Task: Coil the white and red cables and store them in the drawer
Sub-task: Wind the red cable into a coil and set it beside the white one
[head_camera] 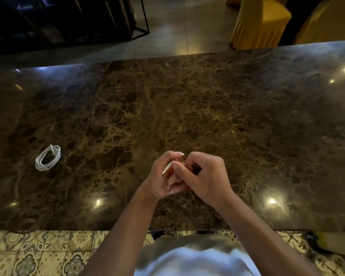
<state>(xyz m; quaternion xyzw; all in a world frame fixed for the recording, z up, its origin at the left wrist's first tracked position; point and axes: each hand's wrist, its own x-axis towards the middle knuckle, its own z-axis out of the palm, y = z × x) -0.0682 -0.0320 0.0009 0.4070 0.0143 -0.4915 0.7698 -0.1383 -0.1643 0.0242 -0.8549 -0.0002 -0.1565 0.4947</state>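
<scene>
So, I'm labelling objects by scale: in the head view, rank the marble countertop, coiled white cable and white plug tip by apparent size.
1. Marble countertop
2. Coiled white cable
3. White plug tip, partly hidden between the hands

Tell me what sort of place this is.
Probably a restaurant or banquet hall counter: a polished brown marble countertop, chairs in yellow fabric covers beyond it, and patterned floor tiles.

Bare forearms, no sleeves in view, white top (pixel 195 261), longish pale fingernails (pixel 180 153)
</scene>
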